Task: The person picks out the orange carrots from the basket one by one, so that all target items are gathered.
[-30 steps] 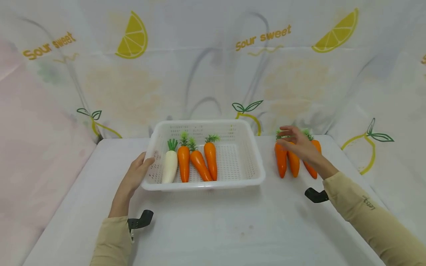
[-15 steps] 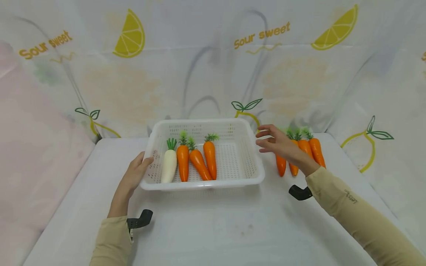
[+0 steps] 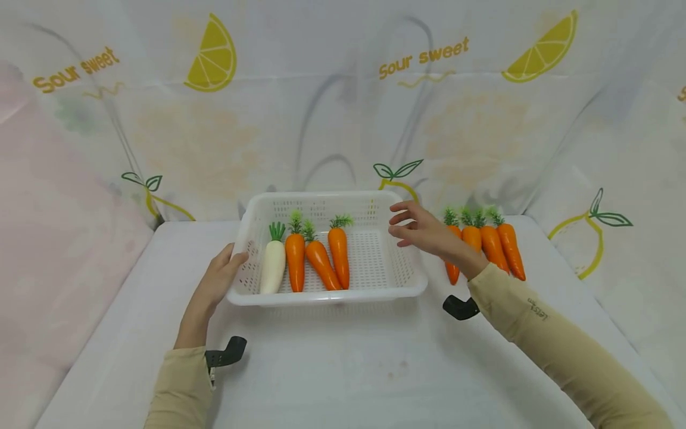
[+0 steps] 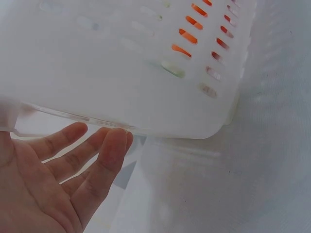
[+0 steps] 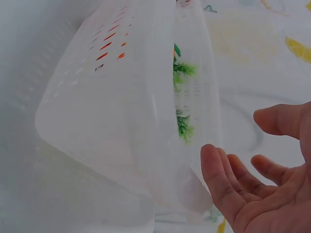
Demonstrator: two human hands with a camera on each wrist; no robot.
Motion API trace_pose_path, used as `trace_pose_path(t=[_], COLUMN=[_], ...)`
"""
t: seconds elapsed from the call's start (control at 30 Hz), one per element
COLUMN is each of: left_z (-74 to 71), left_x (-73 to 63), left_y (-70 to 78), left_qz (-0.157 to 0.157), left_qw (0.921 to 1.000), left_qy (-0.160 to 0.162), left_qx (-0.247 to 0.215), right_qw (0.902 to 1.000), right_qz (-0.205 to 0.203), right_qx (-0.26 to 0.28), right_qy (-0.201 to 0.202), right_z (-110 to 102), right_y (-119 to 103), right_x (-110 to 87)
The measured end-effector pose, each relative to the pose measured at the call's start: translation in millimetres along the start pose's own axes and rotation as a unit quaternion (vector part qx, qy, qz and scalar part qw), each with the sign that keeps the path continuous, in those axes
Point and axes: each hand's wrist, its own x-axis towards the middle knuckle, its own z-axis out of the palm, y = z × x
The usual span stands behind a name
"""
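A white plastic basket (image 3: 327,294) stands on the table with a white radish (image 3: 274,267) and three carrots (image 3: 295,262) inside, leafy ends toward the back. My left hand (image 3: 217,279) holds the basket's left rim, the thumb lying over the edge. The left wrist view has those fingertips right at the rim (image 4: 87,119). My right hand (image 3: 420,231) hangs by the basket's right rim, overlapping it in the head view. Its fingers are spread and slightly bent, with nothing between them. In the right wrist view, fingertips (image 5: 211,154) are close to the basket's edge.
Several more carrots (image 3: 509,247) lie side by side at the table's right, partly behind the right forearm. White cloth covers the table (image 3: 343,363). A lemon-print curtain (image 3: 343,119) rises right behind the basket. Black camera mounts (image 3: 227,353) stick out from both wrists.
My right hand has moved left from above the loose carrots to the basket's right rim, uncovering those carrots. The left hand and the basket have stayed in place.
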Motion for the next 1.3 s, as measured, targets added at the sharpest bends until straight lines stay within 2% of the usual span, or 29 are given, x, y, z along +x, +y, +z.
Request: trace_pose_path(t=[0.3, 0.47, 0.6, 0.8, 1.3], left_z=[-1.4, -2.5, -3.2, -3.4, -2.9], left_x=[1.5, 2.0, 1.7, -0.2, -0.9], left_y=[0.3, 0.8, 1.6, 2.6, 3.1], left_qz=[0.000, 0.001, 0.001, -0.004, 0.003], left_qw=[1.0000, 1.0000, 1.0000, 1.0000, 0.9999], left_qy=[-0.003, -0.002, -0.001, -0.004, -0.006], left_qx=[-0.002, 0.000, 0.001, -0.005, -0.016], right_qw=[0.9979, 0.9963, 0.9969, 0.9955, 0.9798], right_qz=[0.046, 0.043, 0.041, 0.067, 0.126], right_qx=[-0.040, -0.062, -0.057, -0.058, -0.113], right_qy=[-0.022, -0.042, -0.035, -0.032, -0.106], right_z=[19, 25, 23, 27, 65], right_y=[-7, -18, -27, -32, -31], right_x=[14.0, 25.2, 39.5, 60.0, 97.6])
